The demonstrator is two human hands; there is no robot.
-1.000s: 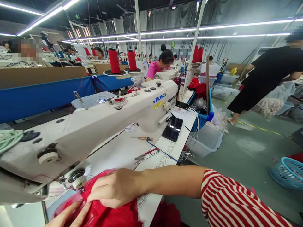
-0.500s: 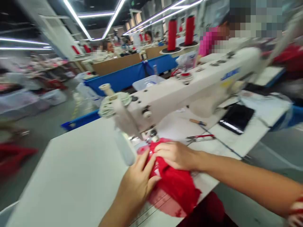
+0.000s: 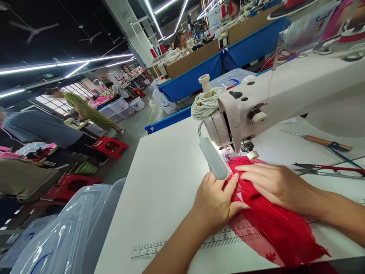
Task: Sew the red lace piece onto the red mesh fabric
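Observation:
Red fabric (image 3: 273, 224), part solid and part sheer, lies under the needle area of a white sewing machine (image 3: 288, 91). My left hand (image 3: 213, 199) rests at the fabric's left edge, thumb and fingers spread; some fingertips are hidden behind the pale, rounded attachment (image 3: 214, 158) by the needle. Flat on top of the cloth lies my right hand (image 3: 276, 186), fingers stretched toward the presser foot (image 3: 228, 156). Neither hand is closed around the fabric.
Red-handled thread snips (image 3: 330, 169) and a wooden-handled awl (image 3: 327, 142) lie right of the machine head. A printed ruler (image 3: 211, 241) crosses the white table (image 3: 159, 182). Clear plastic bins (image 3: 68, 228), red stools (image 3: 111, 146) and co-workers stand to the left.
The view has swung left and closer to the machine, and is sharper now. Both hands stay on the red fabric near the needle, with little visible change in their pose.

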